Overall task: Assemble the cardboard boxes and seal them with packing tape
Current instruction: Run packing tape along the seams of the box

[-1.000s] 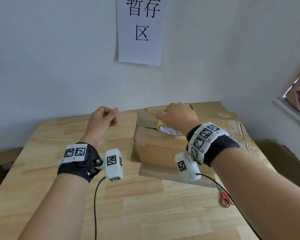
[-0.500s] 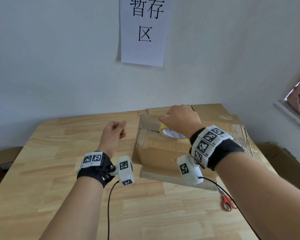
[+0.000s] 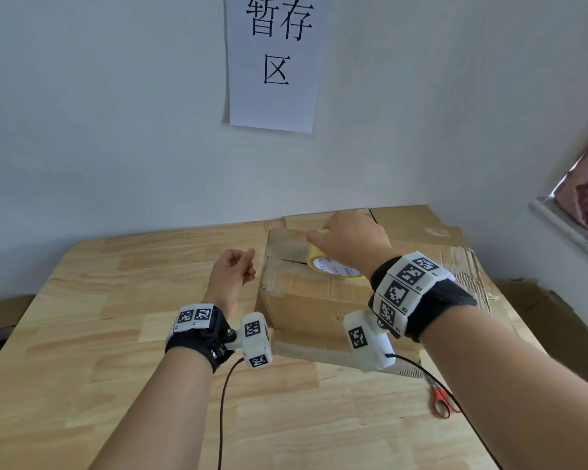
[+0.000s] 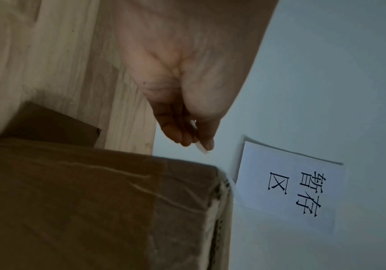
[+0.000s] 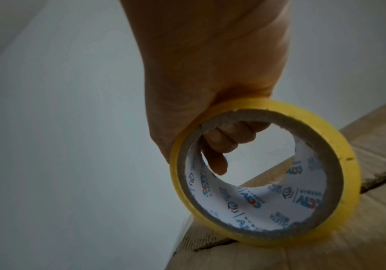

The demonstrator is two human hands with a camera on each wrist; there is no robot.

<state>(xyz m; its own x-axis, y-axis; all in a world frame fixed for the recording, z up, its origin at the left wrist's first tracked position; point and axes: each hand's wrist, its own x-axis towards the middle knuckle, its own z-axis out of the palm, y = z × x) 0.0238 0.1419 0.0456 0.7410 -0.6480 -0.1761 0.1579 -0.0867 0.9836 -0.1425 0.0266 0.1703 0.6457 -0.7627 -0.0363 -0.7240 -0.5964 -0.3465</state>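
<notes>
We have the cardboard box (image 3: 314,293) standing under our right hand (image 3: 352,240), its top flaps folded down with a dark seam still open between them, so the sealing looks barely begun. The roll of yellow packing tape (image 5: 265,175) rests on edge on that top, right on the seam; our right fingers (image 5: 224,140) curl through its core and the palm sits over its rim, a grip that would let us roll it along the joint. Just to the left of the box, our left hand (image 3: 233,274) hangs above the desk (image 3: 116,334), fingers curled in toward the thumb; the wrist view shows a thin pale sliver (image 4: 199,145) pinched at the fingertips, likely the free end of the tape, though we cannot tell for sure. Beneath and beyond the right hand lie flattened cardboard sheets (image 3: 421,225), probably boxes waiting their turn. Near our right forearm, red-handled scissors (image 3: 442,398) lie within reach for cutting the strip.
</notes>
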